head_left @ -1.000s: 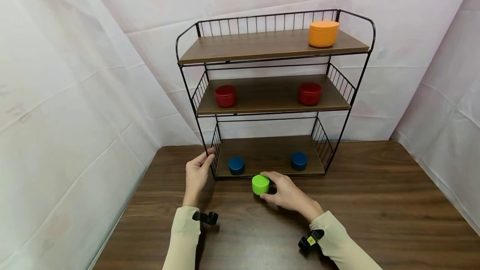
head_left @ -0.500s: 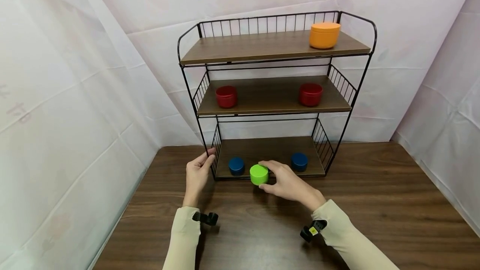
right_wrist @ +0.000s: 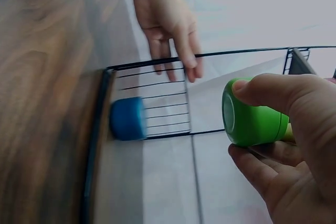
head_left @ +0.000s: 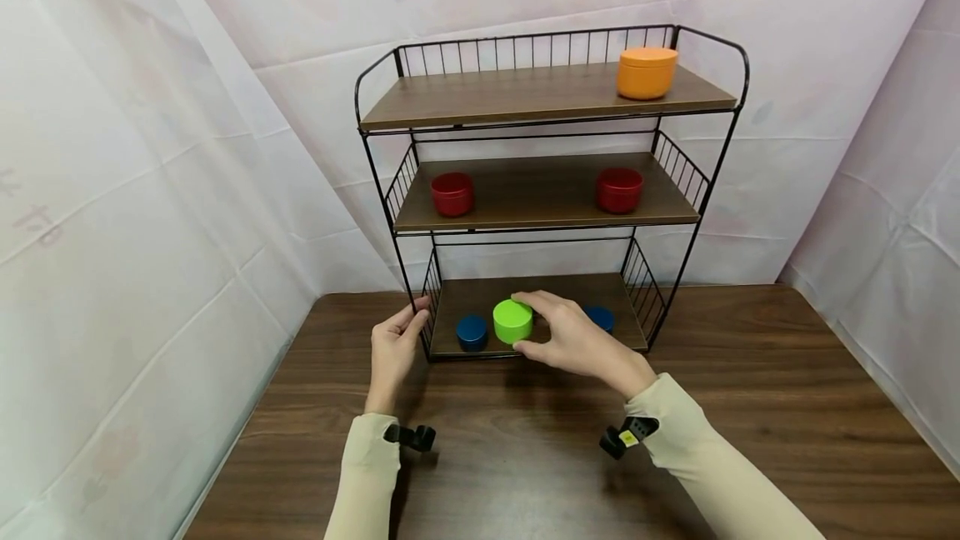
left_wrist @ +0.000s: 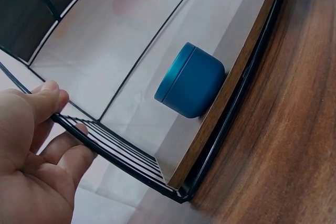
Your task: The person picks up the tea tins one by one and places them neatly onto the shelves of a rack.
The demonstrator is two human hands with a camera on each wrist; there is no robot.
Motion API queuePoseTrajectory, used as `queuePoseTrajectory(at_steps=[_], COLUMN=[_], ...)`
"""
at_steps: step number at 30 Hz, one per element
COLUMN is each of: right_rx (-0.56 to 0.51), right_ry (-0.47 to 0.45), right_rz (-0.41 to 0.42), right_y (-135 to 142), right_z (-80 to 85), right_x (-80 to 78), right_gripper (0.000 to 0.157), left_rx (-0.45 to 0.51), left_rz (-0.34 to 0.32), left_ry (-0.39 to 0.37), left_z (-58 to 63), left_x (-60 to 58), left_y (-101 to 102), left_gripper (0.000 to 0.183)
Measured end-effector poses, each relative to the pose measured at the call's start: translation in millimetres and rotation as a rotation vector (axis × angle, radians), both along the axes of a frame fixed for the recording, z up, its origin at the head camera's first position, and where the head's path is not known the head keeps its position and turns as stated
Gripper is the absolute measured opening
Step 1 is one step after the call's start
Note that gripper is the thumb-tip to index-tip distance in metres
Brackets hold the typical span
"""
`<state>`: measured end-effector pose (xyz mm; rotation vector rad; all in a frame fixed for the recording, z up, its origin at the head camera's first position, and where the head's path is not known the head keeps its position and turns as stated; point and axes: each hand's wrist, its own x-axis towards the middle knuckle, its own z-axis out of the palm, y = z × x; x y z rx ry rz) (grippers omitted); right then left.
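Note:
My right hand (head_left: 573, 340) pinches a small green lidded round tin (head_left: 513, 322) between thumb and fingers. In the right wrist view the green tin is tilted and held up off the shelf board. My left hand (head_left: 393, 352) grips the black front post at the left side of the three-tier wire rack (head_left: 487, 357). The left wrist view shows its thumb and fingers around that rod. On the bottom shelf a blue tin (head_left: 472, 332) stands left of the green one. A second blue tin (head_left: 600, 319) is partly hidden behind my right hand.
Two red tins (head_left: 452, 194) stand apart on the middle shelf. An orange tin (head_left: 647, 73) sits at the right of the top shelf. Wire side guards (head_left: 641, 277) edge the tiers. The rack stands on a brown wooden table (head_left: 765, 407), with white cloth (head_left: 187, 190) behind and beside it.
My right hand has lifted the green tin from the table in front of the rack, up and forward over the bottom shelf's front edge. The left hand stays on the post.

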<state>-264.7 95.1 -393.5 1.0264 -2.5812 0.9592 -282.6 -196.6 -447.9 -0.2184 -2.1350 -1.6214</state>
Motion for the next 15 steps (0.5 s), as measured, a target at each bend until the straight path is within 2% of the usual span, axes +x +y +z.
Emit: queuePoseTrajectory(at_steps=[6,15], right_rx=[0.004,-0.017], right_ry=[0.046,0.109], right_rz=[0.003,0.054], right_y=[-3,-9], right_z=[24.0,54.4], right_x=[-0.7,-2.0], right_gripper=[0.068,0.066], left_rx=[0.000,0.002], left_rz=[0.000,-0.011], left_ry=[0.005,0.009], left_z=[-0.1,-0.1], left_x=[-0.7,0.1], left_y=[0,-1], left_gripper=[0.026,0.025])
